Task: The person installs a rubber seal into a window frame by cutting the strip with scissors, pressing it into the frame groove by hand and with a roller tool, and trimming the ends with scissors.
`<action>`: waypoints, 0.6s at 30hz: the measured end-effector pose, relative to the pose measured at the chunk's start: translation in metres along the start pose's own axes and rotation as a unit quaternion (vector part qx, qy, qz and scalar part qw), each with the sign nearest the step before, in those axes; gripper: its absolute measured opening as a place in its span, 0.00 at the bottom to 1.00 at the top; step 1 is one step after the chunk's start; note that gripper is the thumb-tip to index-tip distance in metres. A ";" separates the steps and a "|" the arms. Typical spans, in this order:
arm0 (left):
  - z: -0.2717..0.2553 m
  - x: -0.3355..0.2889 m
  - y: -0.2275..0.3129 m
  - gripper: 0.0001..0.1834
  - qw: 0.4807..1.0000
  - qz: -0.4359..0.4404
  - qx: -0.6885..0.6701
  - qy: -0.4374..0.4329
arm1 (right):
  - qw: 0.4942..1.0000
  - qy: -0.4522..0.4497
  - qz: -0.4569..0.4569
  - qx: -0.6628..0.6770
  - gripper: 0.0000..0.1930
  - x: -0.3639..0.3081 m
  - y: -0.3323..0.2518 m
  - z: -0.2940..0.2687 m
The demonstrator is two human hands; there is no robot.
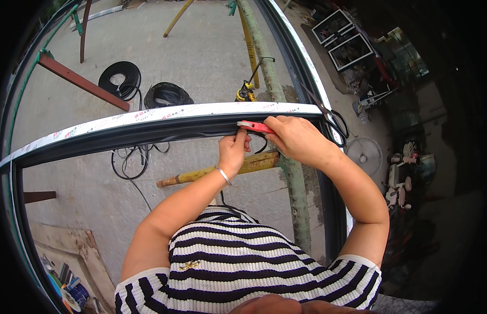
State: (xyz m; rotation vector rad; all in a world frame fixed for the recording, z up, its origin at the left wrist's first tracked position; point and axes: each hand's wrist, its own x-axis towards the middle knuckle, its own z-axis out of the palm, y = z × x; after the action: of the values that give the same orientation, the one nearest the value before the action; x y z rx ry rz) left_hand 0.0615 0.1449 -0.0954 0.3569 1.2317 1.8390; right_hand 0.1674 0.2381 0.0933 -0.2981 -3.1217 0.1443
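Grey concrete [201, 52] is spreading out beneath a large dark frame [144, 135] faced with white film, which a pale green pipe [295, 193] is apparently helping to support. Along its crossbar, the right hand [301, 138] is wrapping its fingers around a red tool [258, 127], whose pale tip is sitting at the groove. The left hand [233, 155] is bunching its fingers narrow just beside that tip, close to a looping black strip [265, 142]; whether they are gripping it, I cannot tell. Working well here probably means keeping the tip square to the groove, pressing evenly and keeping the left fingertips out of its path. Scissors [340, 124] are lying across the frame's corner, two black coils [106, 79] are resting on the floor beyond, and a round fan [363, 152] is standing off right.
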 end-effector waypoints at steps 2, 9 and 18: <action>-0.002 -0.001 -0.001 0.22 0.999 0.032 0.000 -0.015 | 1.000 -0.019 -0.007 -0.017 0.12 0.004 -0.001 -0.002; -0.001 -0.002 -0.006 0.18 0.997 0.060 0.018 -0.051 | 0.985 -0.057 -0.013 -0.162 0.13 0.013 -0.003 -0.001; 0.005 0.000 -0.013 0.14 0.995 0.039 -0.012 -0.087 | 0.974 -0.110 -0.049 -0.193 0.13 0.031 -0.003 0.002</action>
State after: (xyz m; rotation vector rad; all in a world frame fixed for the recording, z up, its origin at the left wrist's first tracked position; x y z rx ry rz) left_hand 0.0711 0.1494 -0.1043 0.5468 1.0890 1.8453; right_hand 0.1366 0.2410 0.0914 -0.1319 -3.3551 -0.4686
